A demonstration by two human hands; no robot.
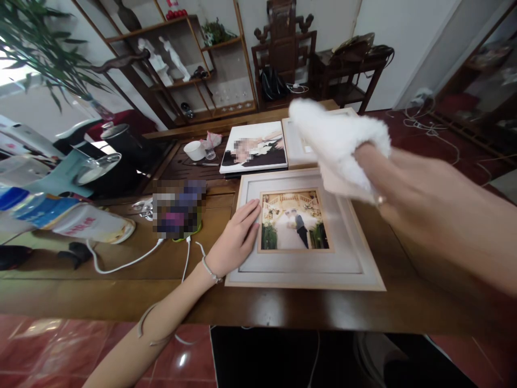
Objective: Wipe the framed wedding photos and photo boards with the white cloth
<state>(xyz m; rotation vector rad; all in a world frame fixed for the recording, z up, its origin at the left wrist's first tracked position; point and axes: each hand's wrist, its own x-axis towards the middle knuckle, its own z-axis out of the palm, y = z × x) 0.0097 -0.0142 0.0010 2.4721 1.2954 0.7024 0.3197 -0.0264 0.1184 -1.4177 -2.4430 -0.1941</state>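
A picture frame (pixel 351 258) with a wide pale mat and light border lies flat on the wooden table, a wedding photo (pixel 294 221) at its centre. My left hand (pixel 241 237) rests on the frame's left side, fingers stretched out flat, with a bracelet at the wrist. Raised above the frame's far right part, my right hand (pixel 388 172) grips a fluffy white cloth (pixel 335 140). The cloth is bunched and a little blurred, and it covers the frame's upper right corner. Some of my right fingers are hidden by the cloth.
Behind the frame lie a photo panel (pixel 254 146) and another pale frame (pixel 294 141). A white cup (pixel 194 150) stands on the dark tea tray. To the left are a phone (pixel 180 210) with white cables, a large bottle (pixel 81 218) and a black pot (pixel 125 145).
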